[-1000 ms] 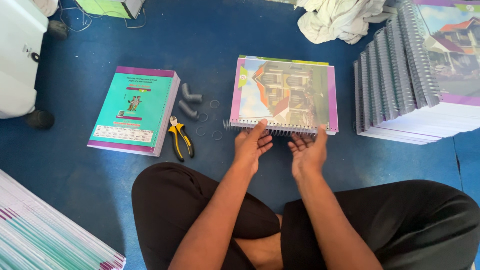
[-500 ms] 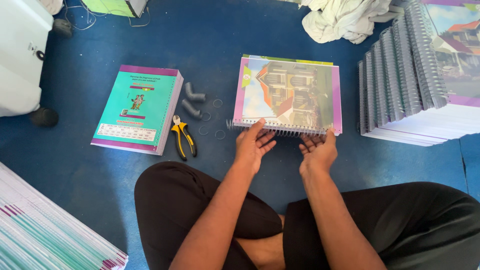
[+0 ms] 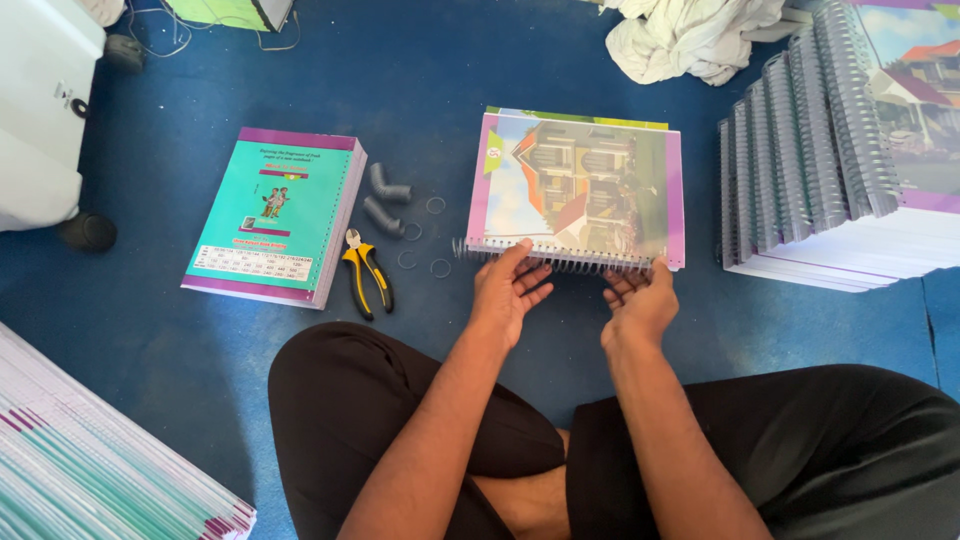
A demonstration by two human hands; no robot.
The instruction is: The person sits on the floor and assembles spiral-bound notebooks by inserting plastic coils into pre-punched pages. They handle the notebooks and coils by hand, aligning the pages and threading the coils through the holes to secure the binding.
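Both hands, left hand (image 3: 510,290) and right hand (image 3: 640,300), grip the book's spiral (image 3: 560,258), hiding coils.

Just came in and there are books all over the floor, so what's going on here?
A person sits cross-legged on the blue floor with a spiral-bound book in front of them. The left hand and right hand both rest on the wire coil along its near edge. Yellow-handled pliers and a teal book lie to the left; a stack of bound books sits to the right.
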